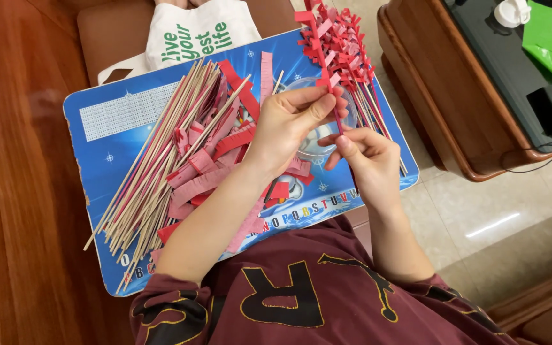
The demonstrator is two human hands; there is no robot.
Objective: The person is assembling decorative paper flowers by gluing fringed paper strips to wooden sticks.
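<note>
Here we see both hands raised over a blue lap board (107, 137) that lies across the person's knees. The left hand (292, 124) has its thumb and fingertips pinched together on a thin stick wrapped with red fringed paper (319, 48), gripping it just below the fringe. The right hand (368, 160) sits just beneath and to the right, its fingers closed around the lower end of the same stick, so the stick stands tilted between the two hands, its fringed top reaching up past the far edge of the board.

Under the hands we make out a clear round plastic dish (346, 118), partly hidden. To its right lies a bunch of finished fringed sticks (349, 45), red and pink. On the left half of the board a heap of bare bamboo skewers (154, 166) fans out, with loose strips of red and pink paper (215, 160) spread between skewers and hands. A white tote bag (190, 29) rests beyond the board, and a dark wooden tabletop (429, 89) stands to the right.
</note>
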